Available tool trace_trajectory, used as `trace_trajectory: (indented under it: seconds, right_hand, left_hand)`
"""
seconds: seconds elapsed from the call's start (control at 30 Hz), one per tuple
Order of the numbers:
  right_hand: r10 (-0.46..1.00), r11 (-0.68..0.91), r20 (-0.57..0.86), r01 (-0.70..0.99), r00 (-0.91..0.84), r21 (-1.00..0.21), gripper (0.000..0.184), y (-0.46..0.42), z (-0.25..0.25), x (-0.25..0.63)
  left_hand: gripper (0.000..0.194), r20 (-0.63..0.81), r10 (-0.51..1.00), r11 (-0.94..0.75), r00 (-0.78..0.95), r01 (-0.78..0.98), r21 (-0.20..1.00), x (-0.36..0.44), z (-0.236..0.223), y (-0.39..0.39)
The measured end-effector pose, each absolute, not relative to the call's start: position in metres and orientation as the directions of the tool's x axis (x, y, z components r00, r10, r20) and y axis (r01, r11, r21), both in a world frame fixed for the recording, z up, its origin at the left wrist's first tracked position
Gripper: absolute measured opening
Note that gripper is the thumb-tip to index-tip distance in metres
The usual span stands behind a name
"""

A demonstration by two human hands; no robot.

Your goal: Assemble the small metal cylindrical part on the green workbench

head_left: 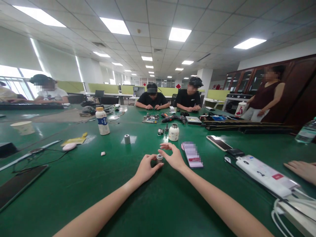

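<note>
Two bare forearms reach in from the bottom edge and meet at the middle of a glossy green table (98, 204). The left hand (147, 165) lies low, palm turned inward, its thumb and forefinger closed around the sides of a small metal cylinder (159, 160), which stands upright just in front of the person. The right hand (174, 157) arches above and beside the cylinder's top, fingers curved and parted from the thumb; whether it touches the metal cannot be told. A second cylinder (126, 139) stands farther off to the left, near a milk bottle (102, 122). Beyond the hands are a squat white bottle (174, 132), a circuit board (150, 118) and a power drill (184, 119). A phone (193, 155) lies just right of the right hand, and another person's hand (302, 169) rests at the far right edge. Two people in black shirts sit across the table, one in white sits at the left, and another person stands at the right before dark wooden cabinets (297, 89). Bright square lights (180, 34) dot the tiled ceiling of the large office.
</note>
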State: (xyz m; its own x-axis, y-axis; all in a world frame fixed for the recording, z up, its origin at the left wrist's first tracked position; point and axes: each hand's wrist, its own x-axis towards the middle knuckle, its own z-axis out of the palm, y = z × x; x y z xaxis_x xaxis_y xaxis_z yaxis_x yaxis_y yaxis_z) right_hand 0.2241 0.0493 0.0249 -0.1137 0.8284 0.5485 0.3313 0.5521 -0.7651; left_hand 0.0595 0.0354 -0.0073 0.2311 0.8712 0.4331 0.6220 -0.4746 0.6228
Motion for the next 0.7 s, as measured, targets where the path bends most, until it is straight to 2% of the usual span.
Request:
trace_trajectory:
  seconds: [0.1,0.23,0.33,0.43,0.5,0.57,0.7]
  right_hand:
    - [0.837,0.547,0.512,0.33,-0.195,-0.769,0.024,0.048,0.024,0.226]
    - [0.868,0.495,0.47,0.348,-0.158,-0.796,0.013,0.046,0.026,0.219]
    - [0.854,0.519,0.502,0.313,-0.139,-0.796,0.009,0.049,0.029,0.217]
    - [0.838,0.517,0.543,0.243,0.05,-0.821,0.015,0.059,0.025,0.223]
    - [0.832,0.471,0.515,0.228,0.205,-0.852,0.02,0.068,0.017,0.231]
    - [0.842,0.409,0.477,0.276,0.252,-0.869,0.018,0.075,0.004,0.242]
    - [0.883,0.345,0.446,0.443,0.146,-0.827,0.009,0.083,-0.023,0.261]
  left_hand:
    - [0.031,0.423,0.881,-0.452,0.212,0.638,0.623,0.06,-0.007,0.036]
    - [0.029,0.413,0.882,-0.455,0.228,0.64,0.619,0.06,-0.006,0.035]
    - [0.029,0.414,0.881,-0.458,0.23,0.636,0.621,0.06,-0.006,0.034]
    - [0.032,0.42,0.88,-0.458,0.222,0.63,0.627,0.06,-0.005,0.034]
    - [0.034,0.421,0.88,-0.457,0.22,0.629,0.629,0.06,-0.006,0.034]
    - [0.034,0.421,0.88,-0.459,0.221,0.628,0.628,0.06,-0.006,0.034]
    - [0.036,0.418,0.88,-0.458,0.224,0.63,0.628,0.06,-0.005,0.033]
